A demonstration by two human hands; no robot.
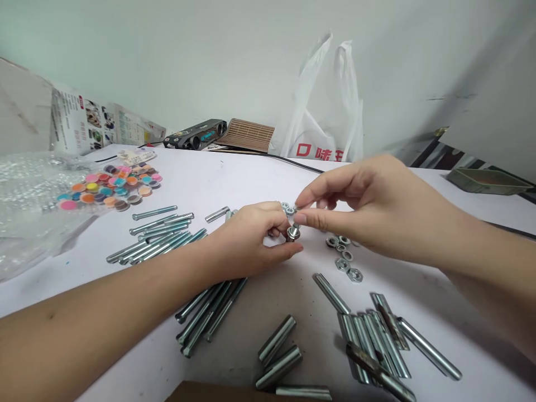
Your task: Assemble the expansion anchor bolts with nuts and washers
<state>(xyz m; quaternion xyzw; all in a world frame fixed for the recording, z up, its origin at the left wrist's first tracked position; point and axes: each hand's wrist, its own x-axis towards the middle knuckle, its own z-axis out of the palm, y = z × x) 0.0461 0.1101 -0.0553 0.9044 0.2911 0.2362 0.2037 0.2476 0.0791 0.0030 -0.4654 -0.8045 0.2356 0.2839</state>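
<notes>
My left hand (251, 237) is closed around a metal bolt (292, 231), whose end sticks out between thumb and fingers. My right hand (360, 204) pinches a small hex nut (290, 211) right at the bolt's tip. Loose hex nuts (345, 259) lie on the white table (234, 178) just under my right wrist. Long steel bolts (161, 237) lie in a bundle left of my left hand, and more bolts (209, 312) pass under my left forearm.
Metal sleeves and rods (377, 340) lie at the front right, short sleeves (278, 352) at the front middle. Coloured round discs (111, 187) and bubble wrap (29, 206) sit at left. A white plastic bag (326, 120), a black device (195, 134) and a green tray (486, 180) line the back.
</notes>
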